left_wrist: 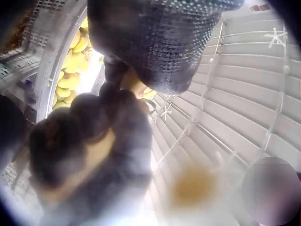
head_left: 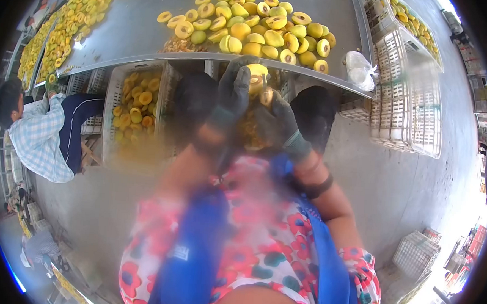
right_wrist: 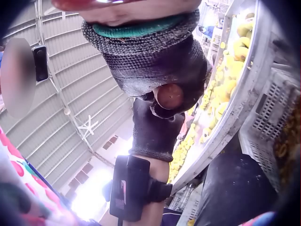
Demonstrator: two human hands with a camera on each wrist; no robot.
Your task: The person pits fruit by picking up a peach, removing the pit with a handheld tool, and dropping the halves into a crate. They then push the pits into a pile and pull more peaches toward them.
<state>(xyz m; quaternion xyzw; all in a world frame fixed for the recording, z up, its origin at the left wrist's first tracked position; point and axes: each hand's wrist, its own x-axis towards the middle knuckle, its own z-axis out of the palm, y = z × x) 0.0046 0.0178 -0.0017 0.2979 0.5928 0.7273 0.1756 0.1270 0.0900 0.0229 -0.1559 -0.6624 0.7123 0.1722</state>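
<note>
Both hands wear dark gloves and meet just off the table's front edge. My left hand [head_left: 231, 93] grips a yellow fruit [head_left: 257, 75] whose cut face and brown pit area show. Against that fruit, my right hand [head_left: 278, 119] grips a small tool [head_left: 266, 95] with a light handle. In the left wrist view, the right hand's fingers [left_wrist: 91, 117] curl round the pale handle [left_wrist: 96, 155], close below the left hand [left_wrist: 150, 44]. The handle's round brown end [right_wrist: 170, 96] pokes out of the right hand [right_wrist: 155, 70] in the right wrist view, with the left hand [right_wrist: 155, 127] beyond.
A pile of halved fruit [head_left: 261, 29] covers part of the metal table [head_left: 145, 23], with scraps [head_left: 183, 44] near its edge. A plastic bag [head_left: 360, 70] lies at the right corner. Crates [head_left: 406, 100] stand right; a fruit-filled crate [head_left: 111, 95] and a seated person [head_left: 43, 136] are left.
</note>
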